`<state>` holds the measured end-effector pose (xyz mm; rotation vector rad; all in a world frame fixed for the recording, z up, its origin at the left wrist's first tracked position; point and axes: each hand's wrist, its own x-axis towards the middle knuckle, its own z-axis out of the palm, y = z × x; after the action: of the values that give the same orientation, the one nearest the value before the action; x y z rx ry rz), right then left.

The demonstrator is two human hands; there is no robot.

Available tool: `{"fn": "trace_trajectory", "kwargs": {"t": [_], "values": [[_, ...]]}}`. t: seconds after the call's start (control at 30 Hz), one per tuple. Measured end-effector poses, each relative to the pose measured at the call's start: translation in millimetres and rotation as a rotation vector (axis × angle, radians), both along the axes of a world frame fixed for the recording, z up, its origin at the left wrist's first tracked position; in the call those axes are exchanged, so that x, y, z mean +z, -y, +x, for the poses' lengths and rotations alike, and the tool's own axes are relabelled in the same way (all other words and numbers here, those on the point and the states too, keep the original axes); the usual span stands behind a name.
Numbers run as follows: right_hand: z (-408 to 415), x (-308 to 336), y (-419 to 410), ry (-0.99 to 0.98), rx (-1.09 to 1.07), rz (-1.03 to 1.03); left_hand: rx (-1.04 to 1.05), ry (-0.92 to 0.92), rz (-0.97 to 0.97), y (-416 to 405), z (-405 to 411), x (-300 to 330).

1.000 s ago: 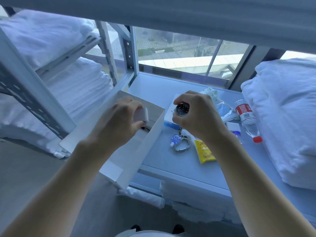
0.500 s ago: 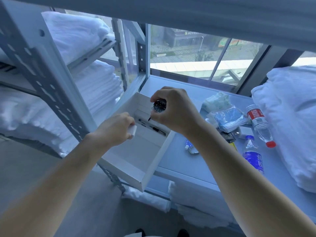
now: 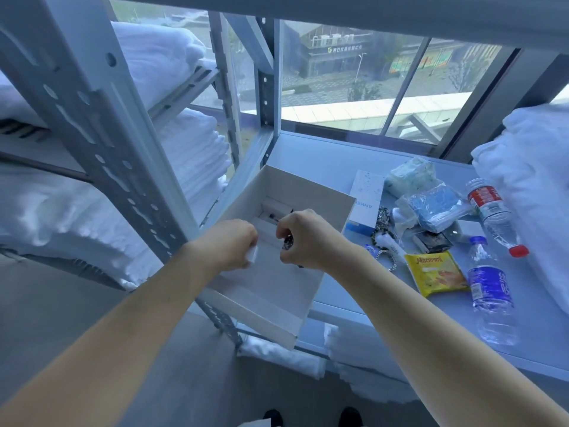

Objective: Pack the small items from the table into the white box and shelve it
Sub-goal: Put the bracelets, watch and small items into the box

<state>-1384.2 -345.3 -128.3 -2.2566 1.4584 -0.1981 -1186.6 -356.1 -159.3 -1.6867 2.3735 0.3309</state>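
Note:
The open white box sits at the table's left edge, partly overhanging it. My left hand grips the box's left wall. My right hand is inside the box, its fingers curled round a small dark round watch-like item. A small white case with a dark pen-like piece lies at the box's far end. On the table to the right lie a silver chain bracelet, a yellow snack packet, a white carton and blue masks in plastic.
Two water bottles lie on the grey table. A grey metal rack post stands left of the box, with folded white linen on its shelves. White bedding fills the right edge. A window runs behind.
My right hand has carried the dark round item from above the table down into the box. My left hand has stayed on the box's left wall.

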Motion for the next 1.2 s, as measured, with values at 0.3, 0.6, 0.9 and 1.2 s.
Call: {"fn": "trace_trajectory", "kwargs": {"t": [0.3, 0.6, 0.9, 1.2], "values": [[16, -14, 11, 0.005, -0.020, -0.009, -0.009, -0.032, -0.004, 4, 4, -13], [-2, -5, 10, -0.218, -0.025, 0.049, -0.025, -0.007, 0.005, 4, -2, -13], [-33, -4, -2, -0.091, -0.012, -0.105, -0.059, -0.041, 0.026, 0, -19, -8], [-71, -2, -18, 0.149, 0.012, -0.348, -0.206, -0.180, -0.060, -6, -66, -6]]}}
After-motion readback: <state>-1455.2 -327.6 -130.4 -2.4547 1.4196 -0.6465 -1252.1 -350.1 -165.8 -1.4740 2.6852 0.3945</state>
